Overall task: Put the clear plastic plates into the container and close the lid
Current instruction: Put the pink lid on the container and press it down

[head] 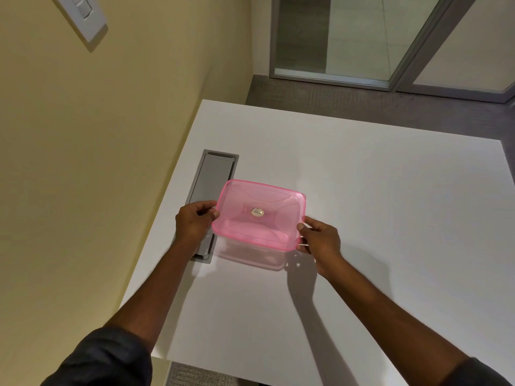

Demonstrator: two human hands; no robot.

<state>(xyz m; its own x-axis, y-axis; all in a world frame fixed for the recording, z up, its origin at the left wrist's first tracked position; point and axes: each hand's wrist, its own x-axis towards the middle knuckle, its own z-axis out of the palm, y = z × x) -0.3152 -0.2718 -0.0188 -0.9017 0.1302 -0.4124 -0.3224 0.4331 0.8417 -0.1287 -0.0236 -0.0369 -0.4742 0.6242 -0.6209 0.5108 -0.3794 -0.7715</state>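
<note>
Two dark sleeves (106, 358) nearest. Left hand (193, 222) and right hand (320, 239) pinching short ends of pink lid (259, 214), sitting on clear container (250, 256) mid white table (362, 190). Grey cable hatch (207, 185) just left. Glass door (359, 37) far.

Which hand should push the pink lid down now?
Probably both, but the right hand looks better placed: its fingers grip the pink lid at the near corner. The left hand only pinches the far short edge beside the grey hatch.
</note>
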